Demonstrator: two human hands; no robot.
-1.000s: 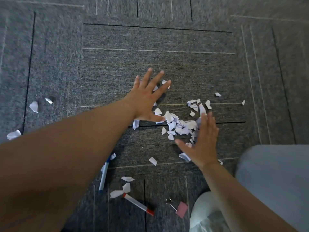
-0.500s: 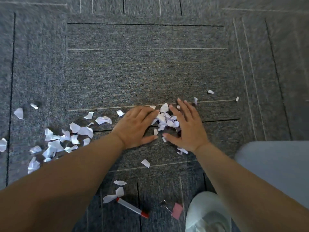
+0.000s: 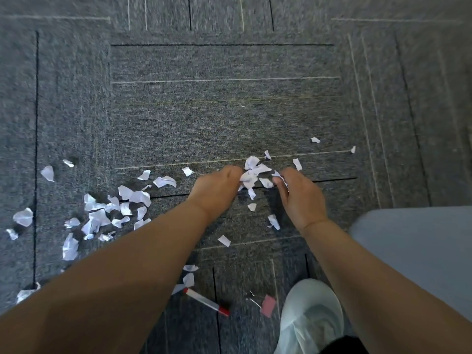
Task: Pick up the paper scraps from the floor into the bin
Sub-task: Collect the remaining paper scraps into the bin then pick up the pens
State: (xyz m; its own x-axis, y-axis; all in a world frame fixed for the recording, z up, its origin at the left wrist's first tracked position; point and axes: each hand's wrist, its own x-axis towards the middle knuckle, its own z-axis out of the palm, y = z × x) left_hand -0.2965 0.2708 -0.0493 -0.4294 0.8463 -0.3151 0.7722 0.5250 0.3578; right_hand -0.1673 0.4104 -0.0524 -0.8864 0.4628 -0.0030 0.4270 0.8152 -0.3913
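Paper scraps (image 3: 251, 175) bunched mid-scene on the grey carpet (image 3: 229, 118), squeezed between both hands. Left hand (image 3: 217, 192) curled down on the left side of the bunch, fingers tucked under and gripping paper. Right hand (image 3: 301, 198) curled too, fingertips pinching a few pieces on the right side. Judging by this: gathering only, the bunch not yet lifted clear of the floor. No bin in view, so no telling how much already inside. Plenty left to collect: a loose spread (image 3: 107, 213) well to the left, strays (image 3: 315, 140) far right, single pieces (image 3: 273, 222) near the wrists, further pieces (image 3: 189, 278) nearer still, beside a red-capped marker (image 3: 205, 301). Also a pink bit (image 3: 268, 305) just left of a pale shoe (image 3: 309, 320). Early in the job, by the look of it.
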